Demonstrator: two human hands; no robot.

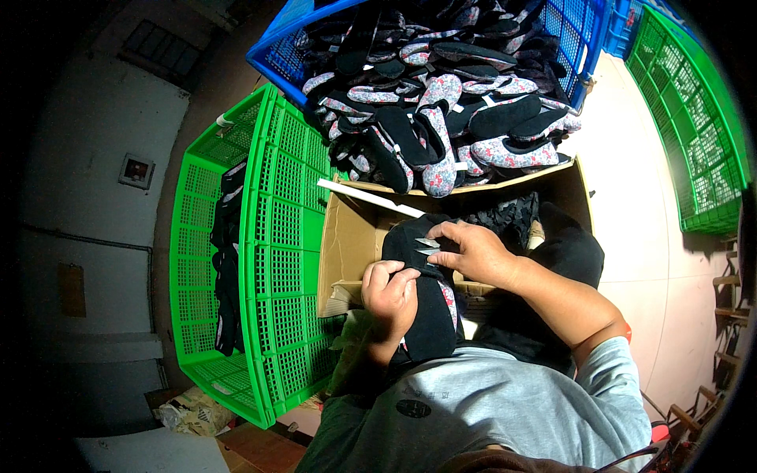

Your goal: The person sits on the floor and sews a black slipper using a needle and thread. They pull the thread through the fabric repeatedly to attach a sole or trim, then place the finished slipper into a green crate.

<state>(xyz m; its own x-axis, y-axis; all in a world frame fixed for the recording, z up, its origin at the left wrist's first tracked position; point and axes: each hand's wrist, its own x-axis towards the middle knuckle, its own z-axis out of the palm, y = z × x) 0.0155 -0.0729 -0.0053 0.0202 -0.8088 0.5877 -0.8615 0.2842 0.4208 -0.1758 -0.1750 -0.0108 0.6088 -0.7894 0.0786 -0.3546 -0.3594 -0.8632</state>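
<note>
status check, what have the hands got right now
Left hand grips black slipper from below. Right hand pinches small metal blade at its toe. Cardboard box open underneath; nothing blocking.

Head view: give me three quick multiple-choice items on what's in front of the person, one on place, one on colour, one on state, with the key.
1. Where is the pile of floral slippers?
A. in the blue crate
B. in the cardboard box
C. on the floor

2. What colour is the crate at the person's left?
A. red
B. green
C. yellow

3. How is the black slipper held?
A. by both hands
B. by one hand
C. by neither hand

Key:
1 A, the floral slippers fill the blue crate.
2 B, the green crate stands beside the cardboard box.
3 A, left hand and right hand both grip the black slipper.
</note>
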